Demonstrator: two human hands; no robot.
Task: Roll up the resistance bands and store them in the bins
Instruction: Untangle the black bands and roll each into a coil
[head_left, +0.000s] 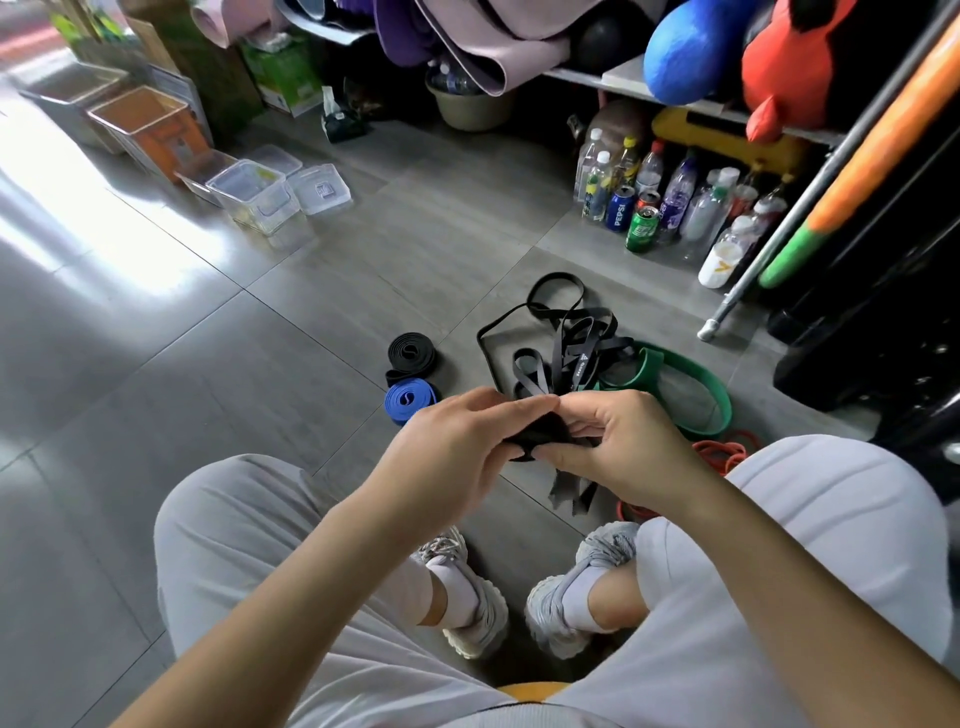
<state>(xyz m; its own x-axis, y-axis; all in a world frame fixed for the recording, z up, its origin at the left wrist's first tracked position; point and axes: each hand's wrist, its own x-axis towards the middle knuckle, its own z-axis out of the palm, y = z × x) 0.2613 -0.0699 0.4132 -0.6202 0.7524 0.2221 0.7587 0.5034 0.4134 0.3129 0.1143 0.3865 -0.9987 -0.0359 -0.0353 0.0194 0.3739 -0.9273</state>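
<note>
Between my knees, my left hand and my right hand both grip a partly rolled black band; its loose tail hangs down toward the floor. A rolled black band and a rolled blue band lie on the floor to the left. Behind my hands sits a tangle of loose black bands, with a wide green band to its right and an orange band by my right knee. Clear plastic bins stand at the far left.
An orange bin and a grey bin stand behind the clear ones. Several bottles and cans crowd the floor at right beneath a shelf of balls and mats. A metal pole leans at right.
</note>
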